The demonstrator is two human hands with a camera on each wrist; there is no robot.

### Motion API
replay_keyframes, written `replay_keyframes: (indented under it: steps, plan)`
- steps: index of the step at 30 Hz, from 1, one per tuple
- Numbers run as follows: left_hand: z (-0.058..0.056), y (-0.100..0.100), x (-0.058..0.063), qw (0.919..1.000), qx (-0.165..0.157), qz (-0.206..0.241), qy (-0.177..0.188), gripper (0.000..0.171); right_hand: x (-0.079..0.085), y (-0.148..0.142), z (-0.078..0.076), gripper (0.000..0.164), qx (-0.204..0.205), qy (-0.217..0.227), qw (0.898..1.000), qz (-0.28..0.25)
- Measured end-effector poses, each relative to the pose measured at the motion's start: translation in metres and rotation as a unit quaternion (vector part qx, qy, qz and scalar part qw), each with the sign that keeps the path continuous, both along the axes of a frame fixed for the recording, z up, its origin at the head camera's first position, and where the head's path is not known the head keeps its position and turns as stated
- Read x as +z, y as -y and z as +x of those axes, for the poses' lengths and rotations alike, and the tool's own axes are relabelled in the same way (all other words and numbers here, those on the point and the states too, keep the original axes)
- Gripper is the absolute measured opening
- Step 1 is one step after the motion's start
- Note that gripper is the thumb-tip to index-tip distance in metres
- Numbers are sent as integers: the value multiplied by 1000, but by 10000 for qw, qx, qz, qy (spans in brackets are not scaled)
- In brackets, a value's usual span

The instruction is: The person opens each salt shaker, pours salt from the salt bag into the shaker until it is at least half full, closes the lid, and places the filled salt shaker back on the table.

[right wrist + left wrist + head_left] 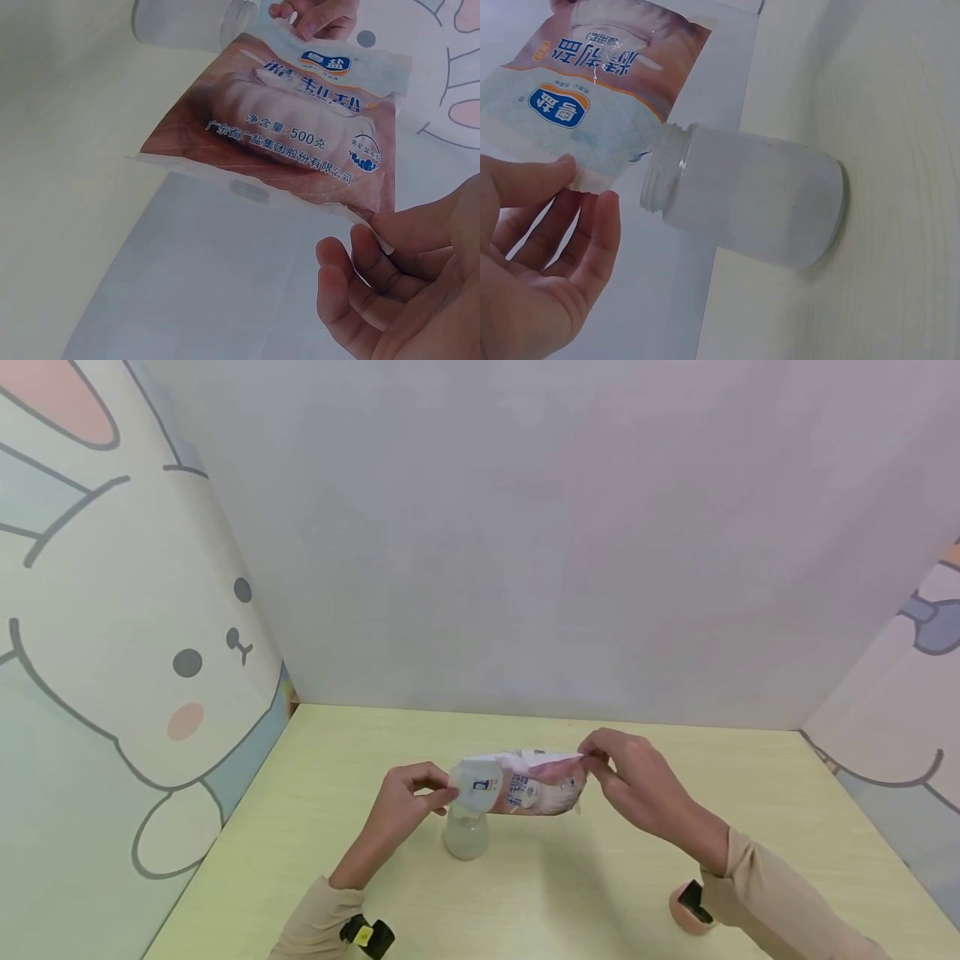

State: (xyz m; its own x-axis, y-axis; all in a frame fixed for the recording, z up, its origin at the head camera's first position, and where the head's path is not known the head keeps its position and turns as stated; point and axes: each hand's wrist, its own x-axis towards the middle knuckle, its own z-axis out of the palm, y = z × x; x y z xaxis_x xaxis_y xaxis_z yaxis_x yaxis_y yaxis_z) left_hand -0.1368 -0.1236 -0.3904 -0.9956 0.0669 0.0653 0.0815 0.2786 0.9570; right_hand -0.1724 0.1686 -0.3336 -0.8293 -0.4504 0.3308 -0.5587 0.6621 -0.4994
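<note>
A bag of salt (pixel 534 789) with Chinese print, a blue top band and a brownish lower part is held sideways above the table. My left hand (pixel 405 802) pinches the edge of its blue end between thumb and fingers. At the opposite end, my right hand (pixel 637 781) pinches a corner of the sealed edge, clearly seen on the bag (pixel 292 135) in the right wrist view. Under the blue end stands a clear, whitish jar (pixel 757 195) with a threaded neck and no lid on it. One bag corner reaches the jar's mouth in the left wrist view.
A round pinkish-orange object (pixel 688 917) lies on the pale yellow table (pixel 360 735) near my right forearm, partly covered by the black wrist device (pixel 696 900). A plain grey-white wall (pixel 525 568) rises behind, with cartoon rabbit panels (pixel 165 635) at the sides.
</note>
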Motion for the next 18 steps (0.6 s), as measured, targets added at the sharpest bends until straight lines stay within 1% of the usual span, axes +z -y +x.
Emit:
replay_keyframes:
  steps: [4,7,13,18]
  plan:
    - [-5,3,-12,10000,-4,37,-15,5,0,0,0,15,17,-16,10000,-16]
    - [-8,5,-20,9999,49,93,63,4,0,0,-1,15,58,-62,10000,-25]
    - [-8,6,-23,9996,90,203,155,5,0,0,-1,16,71,-113,9999,4]
    - [-8,5,-24,9996,119,227,141,5,0,-1,-1,16,49,-114,9999,36]
